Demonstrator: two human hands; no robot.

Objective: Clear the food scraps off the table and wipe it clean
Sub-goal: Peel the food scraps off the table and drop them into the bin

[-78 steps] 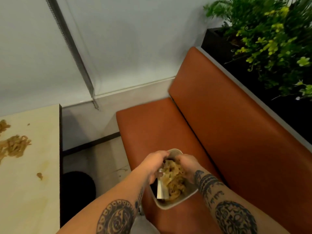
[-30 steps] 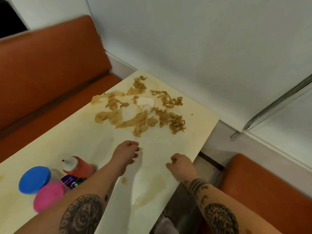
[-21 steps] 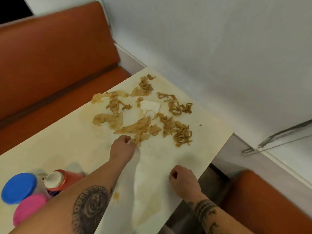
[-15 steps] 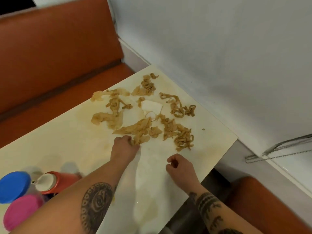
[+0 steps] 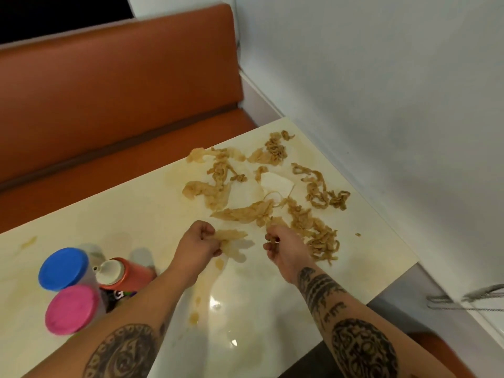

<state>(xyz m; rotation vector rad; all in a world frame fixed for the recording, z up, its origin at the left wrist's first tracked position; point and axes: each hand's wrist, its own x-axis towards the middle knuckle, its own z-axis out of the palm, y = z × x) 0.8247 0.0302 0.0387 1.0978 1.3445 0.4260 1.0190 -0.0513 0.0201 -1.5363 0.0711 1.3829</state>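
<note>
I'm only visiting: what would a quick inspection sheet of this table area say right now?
Surface: cream table, glossy, with brownish smears between the forearms.
Job's things: food scraps, noodle-like strands and pale sheets, spread over the far end; no cloth seen.
Clutter: blue-lidded tub, pink-lidded tub and orange squeeze bottle, grouped at the left.
Hands: left hand grips a pale scrap; right hand is curled at the scraps' edge, grip unclear.
Cables: nothing seen.
Surroundings: orange bench, white wall.
</note>
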